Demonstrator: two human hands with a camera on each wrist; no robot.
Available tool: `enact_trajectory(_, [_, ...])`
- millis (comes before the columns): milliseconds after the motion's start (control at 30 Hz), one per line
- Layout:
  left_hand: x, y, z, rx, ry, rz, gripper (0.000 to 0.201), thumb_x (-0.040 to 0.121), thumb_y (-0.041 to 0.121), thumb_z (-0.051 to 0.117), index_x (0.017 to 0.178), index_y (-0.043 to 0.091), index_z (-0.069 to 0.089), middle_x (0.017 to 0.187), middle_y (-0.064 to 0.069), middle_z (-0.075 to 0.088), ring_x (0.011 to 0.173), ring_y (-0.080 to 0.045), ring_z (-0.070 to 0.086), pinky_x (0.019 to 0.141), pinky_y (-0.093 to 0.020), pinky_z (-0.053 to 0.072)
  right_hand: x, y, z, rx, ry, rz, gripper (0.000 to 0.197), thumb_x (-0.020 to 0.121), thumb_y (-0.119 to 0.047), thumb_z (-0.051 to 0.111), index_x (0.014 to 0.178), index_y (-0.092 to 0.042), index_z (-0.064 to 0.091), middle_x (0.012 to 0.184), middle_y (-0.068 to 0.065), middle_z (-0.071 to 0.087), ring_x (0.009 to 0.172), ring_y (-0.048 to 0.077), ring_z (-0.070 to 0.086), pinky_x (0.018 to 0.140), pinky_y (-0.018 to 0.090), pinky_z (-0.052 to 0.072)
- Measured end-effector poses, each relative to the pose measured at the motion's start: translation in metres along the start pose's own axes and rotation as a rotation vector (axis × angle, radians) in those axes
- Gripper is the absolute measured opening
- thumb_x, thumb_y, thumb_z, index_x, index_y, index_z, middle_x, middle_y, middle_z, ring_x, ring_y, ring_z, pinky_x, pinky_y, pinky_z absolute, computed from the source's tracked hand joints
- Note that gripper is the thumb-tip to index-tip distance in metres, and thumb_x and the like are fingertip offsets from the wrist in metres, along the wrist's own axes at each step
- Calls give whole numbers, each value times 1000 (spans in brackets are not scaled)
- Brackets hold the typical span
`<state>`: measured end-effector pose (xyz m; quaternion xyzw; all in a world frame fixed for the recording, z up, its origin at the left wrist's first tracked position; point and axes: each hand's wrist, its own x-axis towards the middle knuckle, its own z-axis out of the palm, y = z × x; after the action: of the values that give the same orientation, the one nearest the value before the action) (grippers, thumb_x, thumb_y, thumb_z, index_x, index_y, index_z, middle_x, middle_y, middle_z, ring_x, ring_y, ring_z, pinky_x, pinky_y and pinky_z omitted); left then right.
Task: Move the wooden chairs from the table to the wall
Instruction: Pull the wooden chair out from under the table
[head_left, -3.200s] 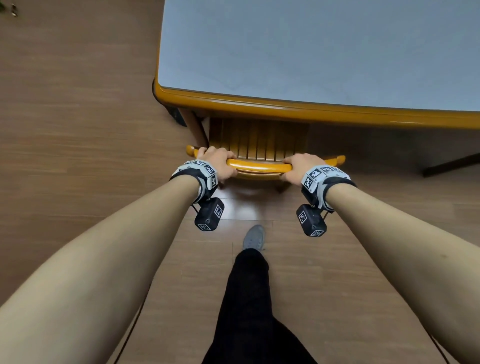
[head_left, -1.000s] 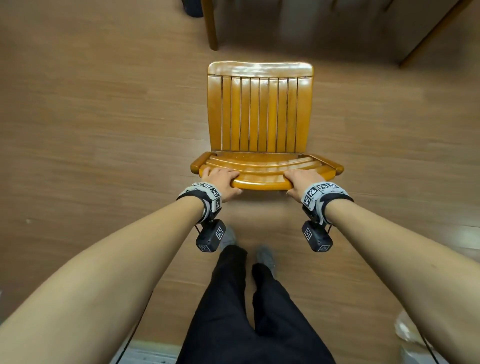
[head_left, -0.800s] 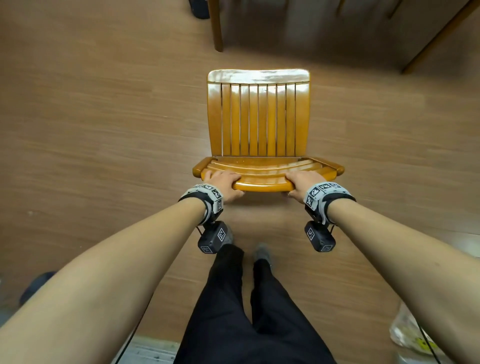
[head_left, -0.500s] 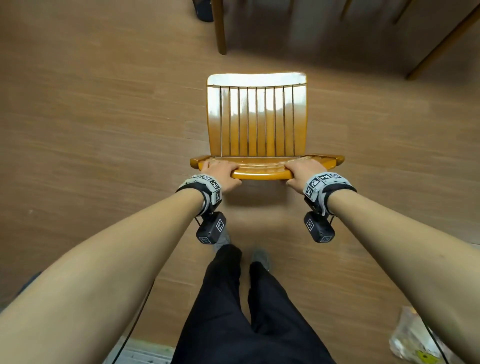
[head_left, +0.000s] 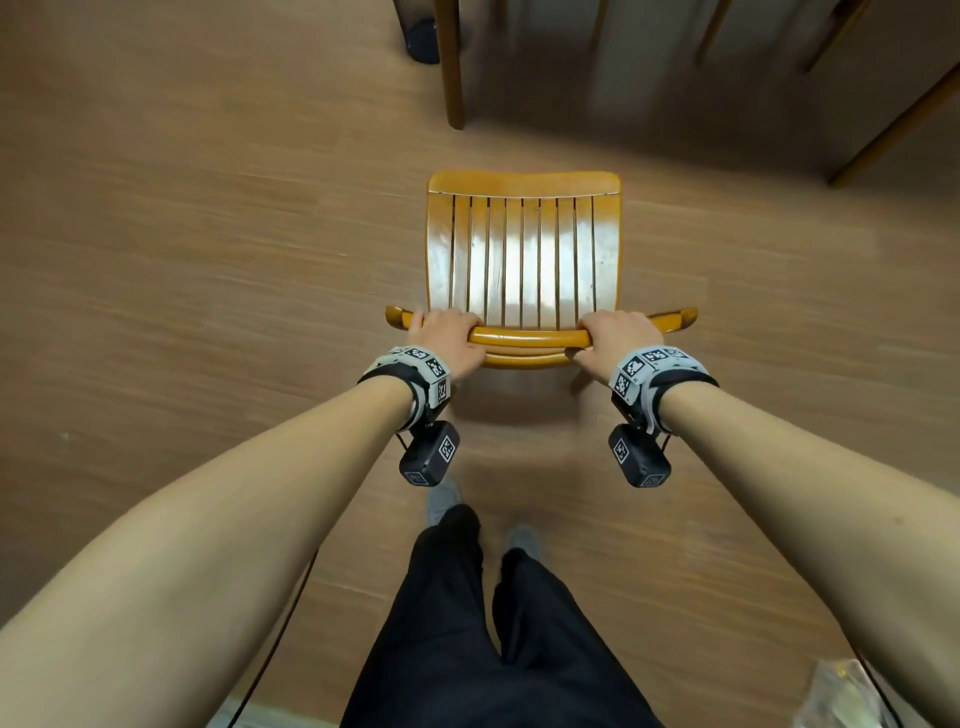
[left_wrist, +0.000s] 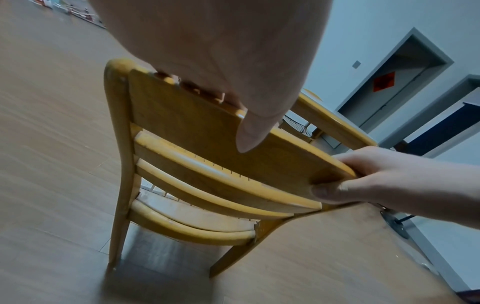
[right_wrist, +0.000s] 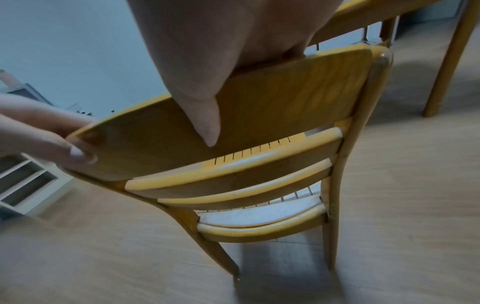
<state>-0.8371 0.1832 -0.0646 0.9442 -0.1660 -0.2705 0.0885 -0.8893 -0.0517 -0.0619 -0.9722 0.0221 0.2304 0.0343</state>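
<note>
A yellow-brown wooden chair (head_left: 523, 260) with a slatted seat stands on the wood floor in front of me, its back toward me. My left hand (head_left: 448, 338) grips the left end of the top back rail, and my right hand (head_left: 613, 339) grips the right end. In the left wrist view the left thumb lies down the back rail of the chair (left_wrist: 197, 127), and the right hand (left_wrist: 376, 174) clasps the rail's far end. In the right wrist view the chair (right_wrist: 259, 115) shows the same hold, with the left hand (right_wrist: 46, 133) at the rail's other end.
The table's legs (head_left: 451, 62) stand beyond the chair at the top of the head view, with a dark foot (head_left: 422, 39) beside them. A crinkled plastic bag (head_left: 841, 696) lies at the bottom right. My legs (head_left: 483, 623) stand just behind the chair. White shelving (right_wrist: 23, 185) stands by the wall.
The chair has come out from under the table and back toward me across the floor. Over the last second its back tipped upright, and the table legs slid further into view. Both hands kept their hold.
</note>
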Motion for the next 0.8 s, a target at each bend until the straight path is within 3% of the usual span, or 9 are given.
enact_trajectory(67, [-3,3,-11,-7,-92,8,27,84,34,52,108,29,63,97,3,61,95,-20,54,106,-47,31,3,-1,-7,14,-115,6,27,92,-43,59,105,-21,65,91,1,66,81,22,63,71,33,52])
enact_trajectory(133, [-6,8,-27,-4,-177,21,25,87,33,54,109,25,63,97,0,65,91,-20,59,95,-42,44,9,-2,-21,51,-247,-3,37,91,-45,60,116,-17,64,102,5,68,86,24,64,70,32,49])
enact_trajectory(200, [-10,9,-44,-25,-206,7,38,89,30,54,126,20,61,114,-4,66,99,-22,62,84,-36,52,14,-6,-39,82,-340,-23,54,91,-45,66,134,-13,58,122,8,66,104,27,64,83,35,53])
enact_trajectory(267, [-14,6,-65,-76,-188,-19,52,92,25,53,143,15,50,138,-7,57,120,-25,57,95,-37,50,18,-15,-58,84,-362,-51,70,89,-46,69,146,-13,48,139,8,58,121,28,58,99,39,51])
enact_trajectory(333, [-20,-2,-91,-126,-142,-48,54,95,25,54,147,14,46,146,-8,51,129,-26,52,103,-36,45,24,-29,-83,101,-321,-79,69,90,-49,65,147,-14,48,141,7,57,122,27,58,101,42,50])
enact_trajectory(467, [-27,-32,-154,-188,-8,-130,54,94,29,55,146,14,48,147,-7,51,131,-26,50,107,-37,42,47,-64,-145,205,-205,-113,63,94,-44,61,147,-12,50,142,8,59,125,27,58,104,41,48])
enact_trajectory(633, [-29,-82,-230,-206,115,-219,52,94,30,55,144,15,51,146,-5,53,131,-25,51,105,-34,41,80,-113,-213,208,-84,-159,50,92,-36,61,131,-5,64,129,14,67,116,31,64,99,40,51])
enact_trajectory(700, [-25,-108,-258,-216,155,-251,50,94,30,55,142,16,53,144,-5,55,129,-25,53,105,-35,42,96,-133,-236,192,-74,-154,46,92,-38,61,125,-7,67,121,13,70,109,31,65,95,40,54])
enact_trajectory(800, [-8,-150,-294,-216,194,-271,48,93,32,55,139,17,55,140,-5,58,125,-27,55,105,-38,44,132,-168,-264,195,-24,-154,47,90,-42,61,127,-13,66,124,9,68,110,30,64,95,38,53])
